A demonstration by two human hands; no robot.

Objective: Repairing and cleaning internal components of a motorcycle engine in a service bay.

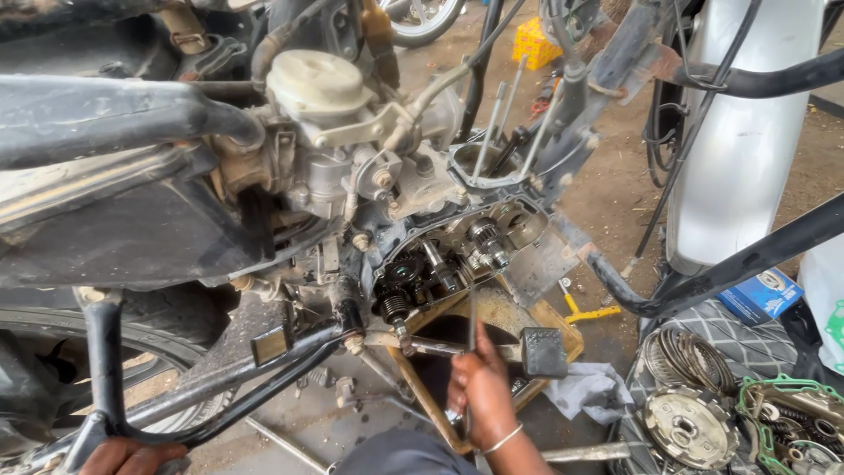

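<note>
- The right hand (482, 380) has its grip closed around a thin, dark metal rod-like tool (472, 327), which stands nearly upright with its tip pointing up at the open, greasy grey engine crankcase (457, 255) of a stripped motorcycle.
- Inside the crankcase, steel gears and shafts (440, 264) lie exposed; the tool's tip sits just below them, near the case's lower edge.
- A thin silver metal bangle (503, 438) circles the right wrist.
- The left hand (132, 456) is at the bottom left edge of the view, its grip wrapped around a black tubular steel frame bar (105, 369) low on the motorcycle; only part of the hand shows.
- A black rubber foot-pedal pad (543, 352) sits just right of the right hand, on a lever running under the engine.
- Above the crankcase sits a dull silver carburettor with a round cream-coloured cap (316, 84).
- On the dirt floor to the right lie a round steel clutch assembly (688, 427), a stack of thin ring-shaped clutch plates (686, 356) and a grey engine cover with a green gasket (791, 422).
- A crumpled grey rag (591, 387) lies on the floor between the pedal pad and those parts.
- A small blue cardboard box (761, 295) rests further right, near a silver mudguard (747, 123).
</note>
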